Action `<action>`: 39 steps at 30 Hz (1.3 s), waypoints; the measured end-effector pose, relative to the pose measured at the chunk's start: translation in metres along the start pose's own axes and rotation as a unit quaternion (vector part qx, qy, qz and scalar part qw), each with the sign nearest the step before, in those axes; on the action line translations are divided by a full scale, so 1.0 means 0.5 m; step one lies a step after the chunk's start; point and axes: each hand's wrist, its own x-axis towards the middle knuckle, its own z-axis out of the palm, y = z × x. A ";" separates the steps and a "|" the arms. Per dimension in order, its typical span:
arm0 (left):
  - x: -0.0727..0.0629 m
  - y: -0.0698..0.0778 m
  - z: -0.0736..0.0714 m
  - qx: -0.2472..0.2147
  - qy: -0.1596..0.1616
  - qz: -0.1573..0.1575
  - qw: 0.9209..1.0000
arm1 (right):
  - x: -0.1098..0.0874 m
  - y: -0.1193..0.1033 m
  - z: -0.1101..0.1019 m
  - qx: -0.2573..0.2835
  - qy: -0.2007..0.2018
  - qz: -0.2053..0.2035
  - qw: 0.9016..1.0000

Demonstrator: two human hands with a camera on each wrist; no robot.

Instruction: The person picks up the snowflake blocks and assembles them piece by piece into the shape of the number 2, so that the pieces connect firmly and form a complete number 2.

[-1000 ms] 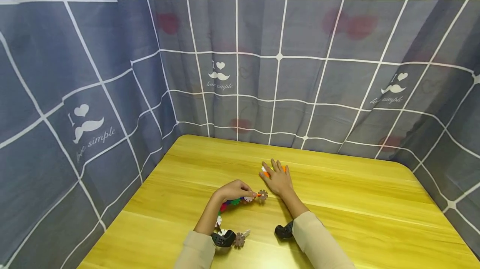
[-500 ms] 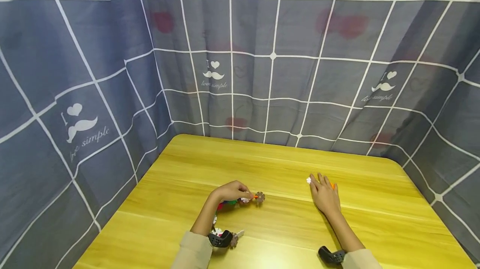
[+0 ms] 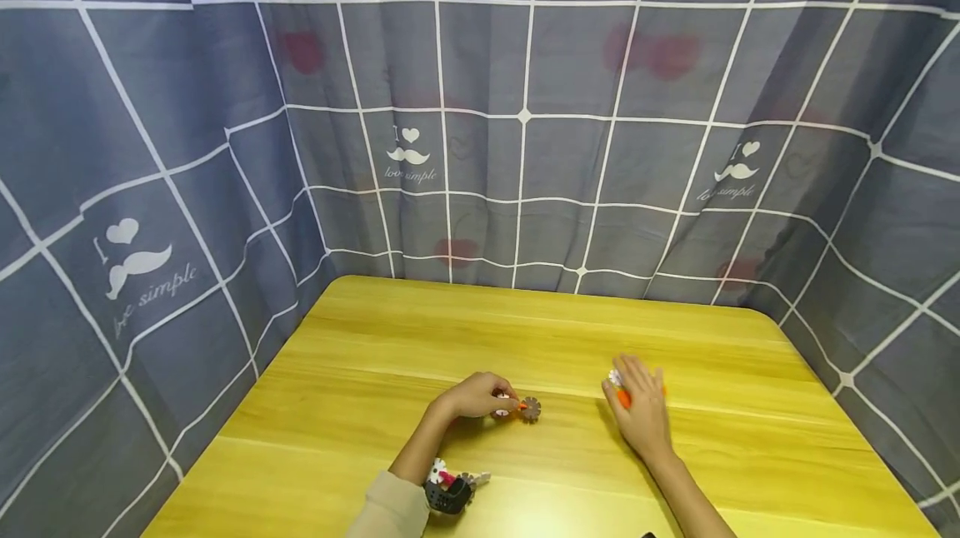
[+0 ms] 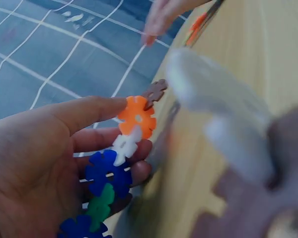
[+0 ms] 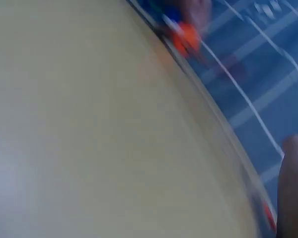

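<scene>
My left hand (image 3: 474,396) pinches a chain of interlocked snowflake discs between thumb and fingers. In the left wrist view an orange disc (image 4: 140,110) lies by the thumb tip, with a brown disc (image 4: 155,92) beyond it. White (image 4: 123,148), blue (image 4: 100,171) and green (image 4: 100,206) discs follow along the palm. Part of the chain (image 3: 437,471) hangs near the left wrist, partly hidden by the wrist camera. My right hand (image 3: 643,417), fingers extended, lies over a few loose pieces, including a white disc (image 3: 615,377) and an orange disc (image 3: 623,398), mostly covered.
A yellow wood-grain table (image 3: 360,355) lies under both hands. A dark grey-blue curtain (image 3: 480,146) with white grid lines stands along its back and left edges. A black wrist camera (image 3: 448,496) sits on the left wrist.
My right hand has moved to the right across the table with the loose pieces beneath it, then slightly nearer. The left hand stays in about the same place, holding the disc chain.
</scene>
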 end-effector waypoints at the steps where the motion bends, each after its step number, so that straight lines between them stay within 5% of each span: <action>1: 0.001 0.002 0.002 0.007 0.001 0.003 1.000 | -0.005 -0.017 0.011 0.041 -0.006 -0.019 0.999; 4: 0.001 0.010 0.003 0.013 0.010 0.007 1.000 | -0.018 -0.080 0.045 0.161 -0.082 -0.054 0.982; 8: 0.001 0.021 -0.011 -0.007 0.030 0.009 0.999 | -0.005 -0.133 0.081 0.183 -0.133 -0.093 0.970; 13: -0.016 0.027 -0.045 -0.002 0.054 0.003 0.999 | 0.013 -0.139 0.105 0.113 -0.068 -0.111 0.985; 17: -0.056 0.031 -0.084 0.051 0.074 -0.093 0.992 | 0.016 -0.128 0.100 0.077 -0.013 -0.062 0.995; 20: -0.081 0.035 -0.101 0.084 0.051 -0.176 0.979 | 0.017 -0.118 0.091 0.056 0.036 -0.002 0.998; 24: -0.083 0.039 -0.094 0.046 0.000 -0.212 0.976 | 0.011 -0.114 0.083 0.053 0.052 0.056 0.996; 26: -0.075 0.038 -0.083 0.002 0.002 -0.212 0.977 | -0.001 -0.122 0.080 0.078 0.027 0.055 0.995; 29: -0.058 0.028 -0.065 -0.040 0.052 -0.210 0.976 | -0.023 -0.144 0.074 0.139 -0.033 0.010 0.990; 34: -0.024 -0.003 -0.035 -0.001 0.140 -0.150 0.979 | -0.052 -0.171 0.067 0.179 -0.106 -0.065 0.976; 39: 0.002 -0.018 -0.007 0.012 0.150 -0.067 0.986 | -0.057 -0.173 0.068 0.159 -0.118 -0.085 0.976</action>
